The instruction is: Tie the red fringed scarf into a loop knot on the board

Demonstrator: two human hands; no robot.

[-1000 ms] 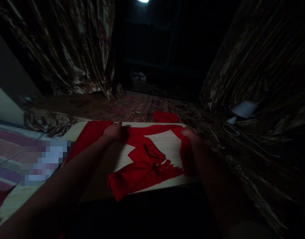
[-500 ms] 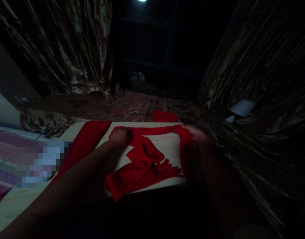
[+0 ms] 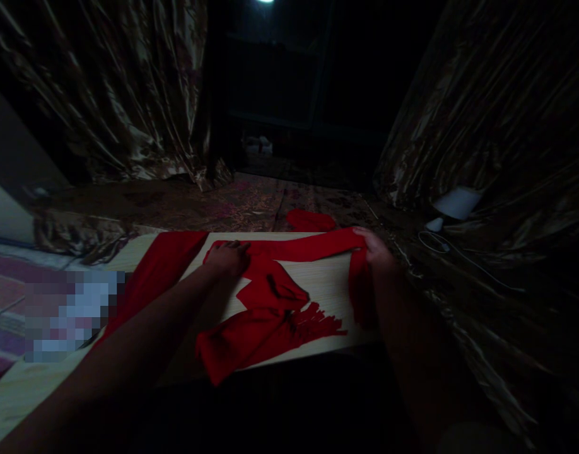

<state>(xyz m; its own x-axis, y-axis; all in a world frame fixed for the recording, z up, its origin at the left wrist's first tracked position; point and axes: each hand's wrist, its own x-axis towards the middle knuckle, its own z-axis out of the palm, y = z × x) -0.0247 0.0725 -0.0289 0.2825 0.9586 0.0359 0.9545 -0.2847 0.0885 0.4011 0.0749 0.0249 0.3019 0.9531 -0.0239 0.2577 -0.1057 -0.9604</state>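
Observation:
A long red cloth strip (image 3: 303,247) runs along the far edge of the pale wooden table (image 3: 327,284). My left hand (image 3: 227,257) rests on its left end, fingers curled down onto the cloth; the fingertips are partly hidden. At the table's far right corner my right hand (image 3: 375,248) is closed on the strip, with the rest of it hanging down (image 3: 360,287) beside my wrist. Between my arms lies a crumpled red cloth piece (image 3: 251,337) with a ragged, fringed right end. Another red cloth (image 3: 161,271) lies flat beyond my left forearm.
A red bundle (image 3: 311,220) sits beyond the table's far edge. To the right are a white lamp (image 3: 458,202) and its cord. Patterned curtains (image 3: 142,94) hang on both sides. A striped cloth (image 3: 5,296) and a blurred-out patch lie at left. The room is dark.
My right hand has shifted slightly right and up, drawing the strip straighter and flatter. Its hanging part has moved right. My left hand stays on the same end.

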